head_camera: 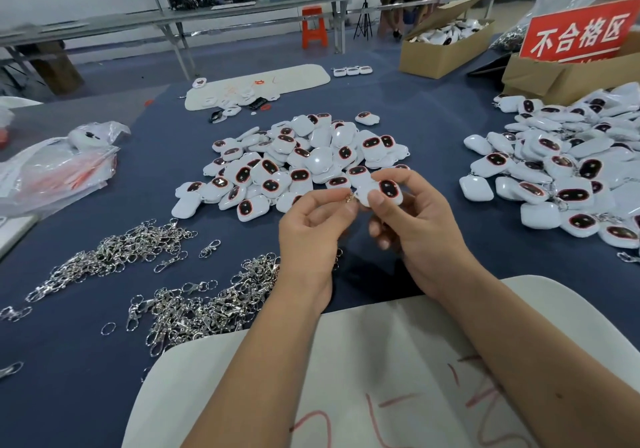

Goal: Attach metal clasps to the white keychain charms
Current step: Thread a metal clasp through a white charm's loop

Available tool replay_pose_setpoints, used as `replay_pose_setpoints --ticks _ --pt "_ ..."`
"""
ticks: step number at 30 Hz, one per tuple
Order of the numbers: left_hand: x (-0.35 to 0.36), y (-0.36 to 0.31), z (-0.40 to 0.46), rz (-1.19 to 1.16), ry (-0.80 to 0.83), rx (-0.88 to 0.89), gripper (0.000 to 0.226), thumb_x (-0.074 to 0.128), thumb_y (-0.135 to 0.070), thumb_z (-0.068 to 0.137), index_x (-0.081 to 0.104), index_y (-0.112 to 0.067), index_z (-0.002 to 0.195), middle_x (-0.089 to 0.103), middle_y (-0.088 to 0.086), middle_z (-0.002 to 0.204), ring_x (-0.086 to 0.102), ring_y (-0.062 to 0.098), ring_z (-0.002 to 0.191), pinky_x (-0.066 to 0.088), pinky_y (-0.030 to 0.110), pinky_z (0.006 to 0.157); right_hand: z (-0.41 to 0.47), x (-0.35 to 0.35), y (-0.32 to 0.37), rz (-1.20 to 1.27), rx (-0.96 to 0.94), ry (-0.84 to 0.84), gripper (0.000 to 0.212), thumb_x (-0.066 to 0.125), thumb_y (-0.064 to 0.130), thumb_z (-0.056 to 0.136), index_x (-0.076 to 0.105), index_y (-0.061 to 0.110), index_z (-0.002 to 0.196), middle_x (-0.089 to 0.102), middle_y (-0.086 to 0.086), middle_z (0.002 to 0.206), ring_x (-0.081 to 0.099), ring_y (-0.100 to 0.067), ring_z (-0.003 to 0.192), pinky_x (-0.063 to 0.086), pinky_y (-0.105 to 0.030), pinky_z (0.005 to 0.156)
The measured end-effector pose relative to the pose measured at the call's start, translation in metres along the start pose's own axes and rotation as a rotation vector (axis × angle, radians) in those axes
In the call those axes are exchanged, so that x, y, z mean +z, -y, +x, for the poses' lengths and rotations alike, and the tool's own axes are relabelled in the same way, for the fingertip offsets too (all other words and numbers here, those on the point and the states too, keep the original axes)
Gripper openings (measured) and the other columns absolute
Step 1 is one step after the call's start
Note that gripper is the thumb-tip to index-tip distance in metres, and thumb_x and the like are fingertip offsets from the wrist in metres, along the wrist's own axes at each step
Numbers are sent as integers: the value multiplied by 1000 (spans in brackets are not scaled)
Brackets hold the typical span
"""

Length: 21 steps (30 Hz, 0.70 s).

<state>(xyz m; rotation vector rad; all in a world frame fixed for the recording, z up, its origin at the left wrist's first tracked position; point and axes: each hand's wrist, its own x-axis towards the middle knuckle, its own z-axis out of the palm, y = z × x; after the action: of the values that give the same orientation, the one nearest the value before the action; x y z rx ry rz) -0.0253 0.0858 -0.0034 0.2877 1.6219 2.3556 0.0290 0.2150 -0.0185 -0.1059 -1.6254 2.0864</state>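
My right hand (412, 219) grips a white keychain charm (384, 192) with a dark oval face ringed in red, held above the blue table. My left hand (311, 226) pinches a small metal clasp (349, 199) right against the charm's left edge. A big heap of loose white charms (298, 163) lies just beyond my hands. To the right sits a second heap of charms with clasps on them (568, 170). Piles of silver metal clasps (194, 305) spread over the table at lower left.
A white board with red marks (346, 395) lies under my forearms. Plastic bags (59, 167) sit at the left. Cardboard boxes (446, 45) and a red sign (578, 32) stand at the back right. A pale tray (256, 84) lies beyond the middle heap.
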Motion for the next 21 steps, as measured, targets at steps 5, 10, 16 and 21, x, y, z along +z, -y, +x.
replay_pose_setpoints --ticks 5,10,16,21 --pt "0 -1 1 -68 -66 -2 14 71 5 89 74 -9 90 71 3 70 62 13 67 50 24 67 1 1 -2 7 40 22 20 73 23 97 66 16 114 73 -10 90 60 -17 59 47 -22 49" --pt "-3 1 3 223 -110 172 13 77 0 86 74 -13 85 74 0 73 65 8 66 52 20 66 1 0 -3 15 43 -29 16 72 19 98 67 16 113 74 -11 87 59 -16 58 46 -22 49" --pt "-10 3 5 661 -62 430 11 78 -9 86 77 -19 83 70 -12 70 60 5 62 49 20 64 -1 2 -2 -81 -10 -24 16 73 15 98 66 14 113 71 -5 80 61 -17 58 47 -23 48" --pt "-17 1 8 1019 31 636 11 69 -8 88 75 -16 85 70 -4 79 65 19 77 54 43 75 -3 5 -3 -213 -69 -12 15 74 13 98 65 18 109 66 -2 74 60 -16 56 48 -25 48"
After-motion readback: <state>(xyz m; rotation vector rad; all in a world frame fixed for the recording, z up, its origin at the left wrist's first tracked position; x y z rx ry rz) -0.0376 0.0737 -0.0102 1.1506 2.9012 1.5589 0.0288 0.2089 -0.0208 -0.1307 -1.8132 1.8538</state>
